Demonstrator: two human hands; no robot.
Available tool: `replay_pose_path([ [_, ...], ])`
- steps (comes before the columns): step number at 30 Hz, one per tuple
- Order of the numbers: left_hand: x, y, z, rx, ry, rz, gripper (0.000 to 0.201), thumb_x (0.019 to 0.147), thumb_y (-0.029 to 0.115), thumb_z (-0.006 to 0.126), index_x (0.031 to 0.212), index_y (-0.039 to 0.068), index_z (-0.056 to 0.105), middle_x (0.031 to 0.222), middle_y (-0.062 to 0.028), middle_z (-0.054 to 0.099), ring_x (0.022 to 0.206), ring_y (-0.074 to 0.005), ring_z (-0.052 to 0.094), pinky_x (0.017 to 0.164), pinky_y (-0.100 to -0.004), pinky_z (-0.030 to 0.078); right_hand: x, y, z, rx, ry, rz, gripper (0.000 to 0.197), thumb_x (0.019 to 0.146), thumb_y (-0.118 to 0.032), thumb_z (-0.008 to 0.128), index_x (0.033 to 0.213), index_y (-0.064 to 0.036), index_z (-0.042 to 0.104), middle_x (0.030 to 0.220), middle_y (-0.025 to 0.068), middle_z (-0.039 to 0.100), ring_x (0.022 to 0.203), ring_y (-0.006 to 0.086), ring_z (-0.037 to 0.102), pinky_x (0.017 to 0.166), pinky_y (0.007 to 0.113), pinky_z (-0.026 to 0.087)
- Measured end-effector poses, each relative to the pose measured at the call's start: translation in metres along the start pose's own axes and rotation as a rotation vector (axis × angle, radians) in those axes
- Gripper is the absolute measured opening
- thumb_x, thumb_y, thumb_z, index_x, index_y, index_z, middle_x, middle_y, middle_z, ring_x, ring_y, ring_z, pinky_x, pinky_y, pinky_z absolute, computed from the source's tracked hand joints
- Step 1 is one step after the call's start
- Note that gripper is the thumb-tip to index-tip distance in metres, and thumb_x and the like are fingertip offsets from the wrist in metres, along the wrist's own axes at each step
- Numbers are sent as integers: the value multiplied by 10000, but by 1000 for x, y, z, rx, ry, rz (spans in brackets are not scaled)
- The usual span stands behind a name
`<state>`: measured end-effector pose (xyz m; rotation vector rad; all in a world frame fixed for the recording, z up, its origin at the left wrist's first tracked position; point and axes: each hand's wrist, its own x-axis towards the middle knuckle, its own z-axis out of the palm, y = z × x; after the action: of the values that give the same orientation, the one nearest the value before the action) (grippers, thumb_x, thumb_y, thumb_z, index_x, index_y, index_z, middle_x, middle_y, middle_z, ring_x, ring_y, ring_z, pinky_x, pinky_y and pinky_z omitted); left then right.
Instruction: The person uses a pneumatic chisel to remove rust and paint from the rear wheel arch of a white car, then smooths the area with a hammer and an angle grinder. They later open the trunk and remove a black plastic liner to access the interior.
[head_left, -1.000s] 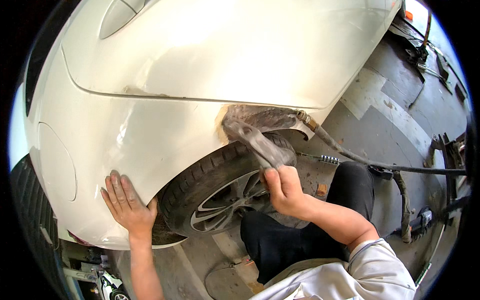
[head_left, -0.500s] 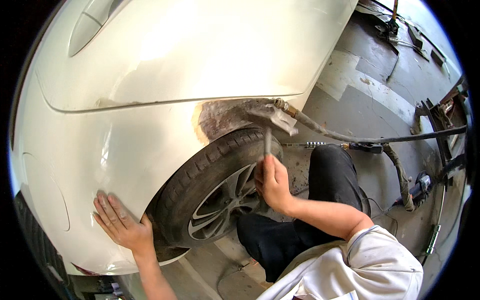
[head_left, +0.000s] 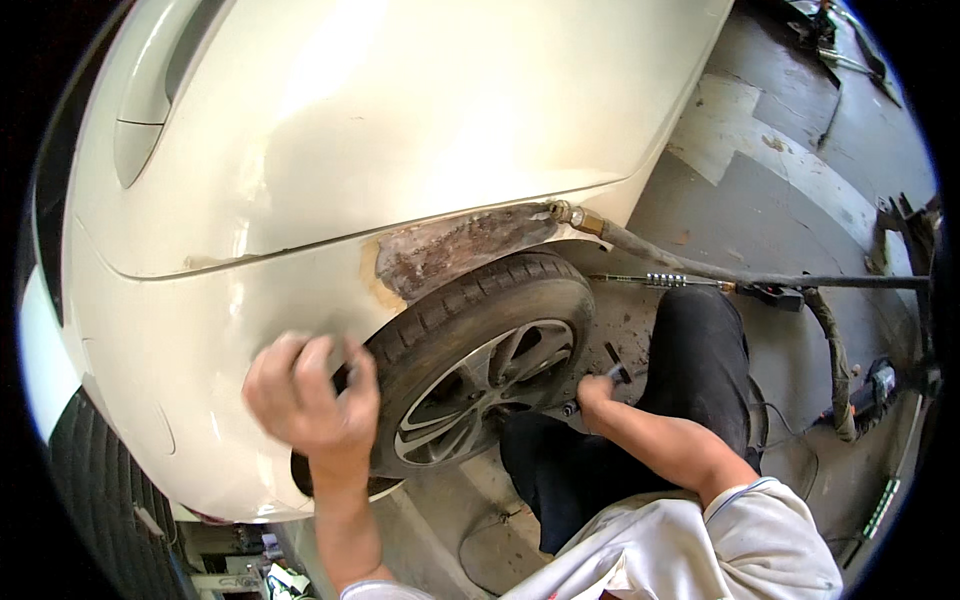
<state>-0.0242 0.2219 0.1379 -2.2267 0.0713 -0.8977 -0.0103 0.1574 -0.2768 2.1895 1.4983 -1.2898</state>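
Note:
My left hand (head_left: pixel 312 400), a little blurred, is raised in front of the white car's rear fender (head_left: pixel 220 340), beside the wheel arch. Its fingers are loosely curled and apart, with nothing in them. Low beside the wheel, my right hand (head_left: pixel 597 390) is closed round a hammer (head_left: pixel 618 364) near the floor; part of the hammer is hidden by the hand. Above the tyre (head_left: pixel 470 310) lies a bare, rough, sanded patch (head_left: pixel 450 250) in the paint. A brass-coloured cable clamp (head_left: pixel 575 215) sits at the patch's right end.
From the clamp a thick cable (head_left: pixel 700 270) runs off to the right. A slim rod tool with a coiled spring (head_left: pixel 668 281) lies behind my knee (head_left: pixel 700 340). A power tool (head_left: pixel 870 390) is on the floor at the right. Metal parts (head_left: pixel 845 60) lie at the far right.
My left hand has come off the fender and moved up and right. My right hand has lowered the hammer from the sanded patch to near the floor. The view has shifted slightly.

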Motion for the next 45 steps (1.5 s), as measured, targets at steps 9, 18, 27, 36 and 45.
replay_pose_path([
  [9,59,22,33,-114,-132,27,371,565,-6,731,795,90,457,811,-52,524,699,-249,528,594,-368,427,59,-21,29,-194,-144,-14,411,906,-298,520,1245,-66,540,1315,131,500,1054,292,536,836,424,420],
  [18,60,25,37,-281,-155,-50,303,685,-38,699,859,65,473,852,-96,530,747,-276,545,655,-375,456,66,-20,27,8,-52,67,386,912,-304,479,1186,-53,582,1272,138,534,1088,318,540,842,489,422],
  [27,-9,-6,21,387,-282,171,662,938,473,424,1409,17,332,1470,-122,331,1353,-284,323,1127,-472,152,28,-41,11,2091,742,1017,584,978,-464,223,1305,-21,416,1310,227,458,1140,403,457,1003,456,307],
  [36,-4,8,36,305,-343,173,614,903,489,480,1391,125,403,1440,-62,387,1320,-243,363,1114,-493,161,0,-53,33,923,458,173,317,819,-172,598,1079,9,573,1171,203,519,1058,347,537,860,454,462],
  [45,-65,-12,44,305,-214,86,613,851,556,504,1285,124,538,1363,-67,490,1227,-282,468,1097,-491,145,-248,58,-3,960,1686,-244,192,784,-159,626,935,-41,615,875,137,607,807,335,585,726,401,485],
])
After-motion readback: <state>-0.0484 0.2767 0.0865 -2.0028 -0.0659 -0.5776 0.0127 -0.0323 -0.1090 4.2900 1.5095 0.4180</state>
